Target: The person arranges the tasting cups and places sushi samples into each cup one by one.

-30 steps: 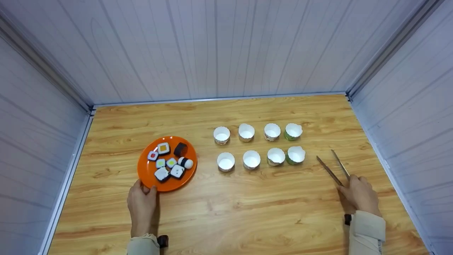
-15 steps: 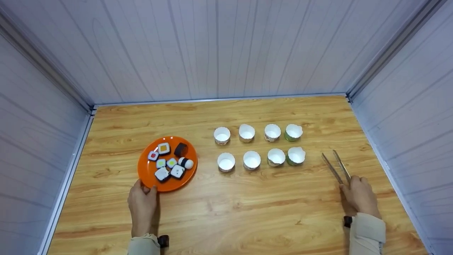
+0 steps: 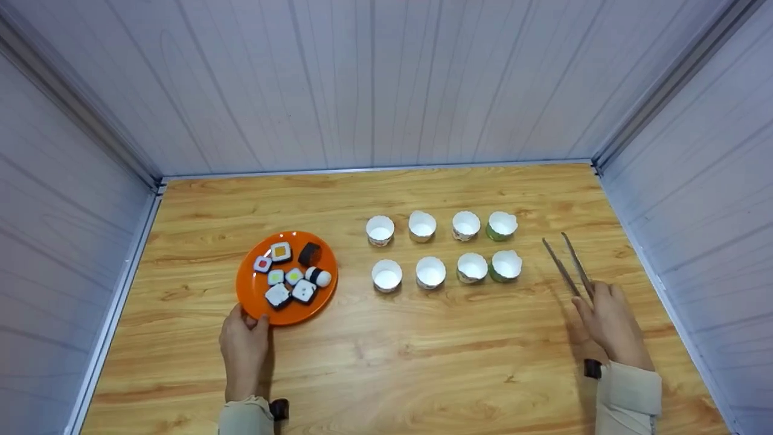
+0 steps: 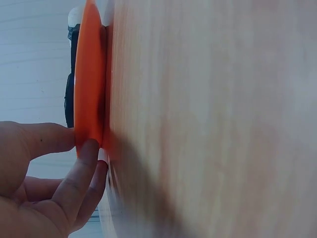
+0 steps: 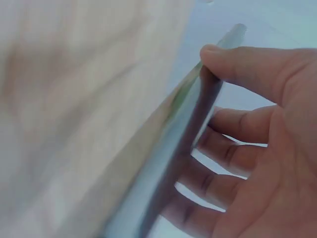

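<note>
At the left of the table lies an orange plate (image 3: 247,290) bearing several sushi pieces (image 3: 304,291), some white with dark edges, one mostly dark. My left hand (image 3: 244,350) pinches the plate's near rim; in the left wrist view the thumb is on the upper side and the fingers (image 4: 79,188) underneath. On the right, my right hand (image 3: 613,323) holds a pair of metal tongs (image 3: 564,266) between thumb and fingers. The tongs' two arms stand apart, pointing away from me, with nothing between them. In the right wrist view the tongs (image 5: 168,144) appear blurred and raised off the table.
Several white paper cups stand in two rows mid-table, such as a near-left cup (image 3: 386,276) and a green-sided cup (image 3: 505,266) at the right end. Panel walls (image 3: 374,84) enclose the wooden table (image 3: 386,374) at the back and both sides.
My right hand has lifted the tongs, and their tips have shifted away from me after a small move to the right. The left hand and plate have stayed in place.
</note>
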Motion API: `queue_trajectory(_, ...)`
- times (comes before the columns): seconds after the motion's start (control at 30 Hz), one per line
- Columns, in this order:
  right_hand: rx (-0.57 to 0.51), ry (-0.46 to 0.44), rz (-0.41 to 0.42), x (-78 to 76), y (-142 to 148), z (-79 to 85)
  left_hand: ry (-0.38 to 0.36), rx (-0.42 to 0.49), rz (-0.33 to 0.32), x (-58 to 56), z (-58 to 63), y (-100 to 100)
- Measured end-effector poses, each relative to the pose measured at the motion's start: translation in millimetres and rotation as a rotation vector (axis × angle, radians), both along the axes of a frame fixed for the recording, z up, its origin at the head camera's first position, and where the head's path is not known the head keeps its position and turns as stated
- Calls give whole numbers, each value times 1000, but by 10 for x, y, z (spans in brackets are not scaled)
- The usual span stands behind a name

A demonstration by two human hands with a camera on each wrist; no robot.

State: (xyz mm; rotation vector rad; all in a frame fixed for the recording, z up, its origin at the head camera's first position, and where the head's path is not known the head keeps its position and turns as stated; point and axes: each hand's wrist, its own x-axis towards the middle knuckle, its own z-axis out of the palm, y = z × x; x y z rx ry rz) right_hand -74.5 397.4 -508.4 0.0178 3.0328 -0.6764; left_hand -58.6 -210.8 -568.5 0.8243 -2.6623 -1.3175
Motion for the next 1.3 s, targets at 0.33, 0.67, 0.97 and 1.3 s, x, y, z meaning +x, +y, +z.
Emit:
queue_trajectory(0.33, 61, 187, 176, -135, -644, 161, -39, 40, 9, -9, 4, -6)
queue_trajectory(0.67, 114, 235, 364, -326, -1387, 171, 11, 35, -8, 4, -10, -19)
queue_trajectory(0.97, 110, 281, 551, -455, -2116, 151, 32, 16, -11, 6, -11, -24)
queue_trajectory(1.3, 182, 288, 715, -493, -2697, 5, 7, 8, -3, 0, -18, 1)
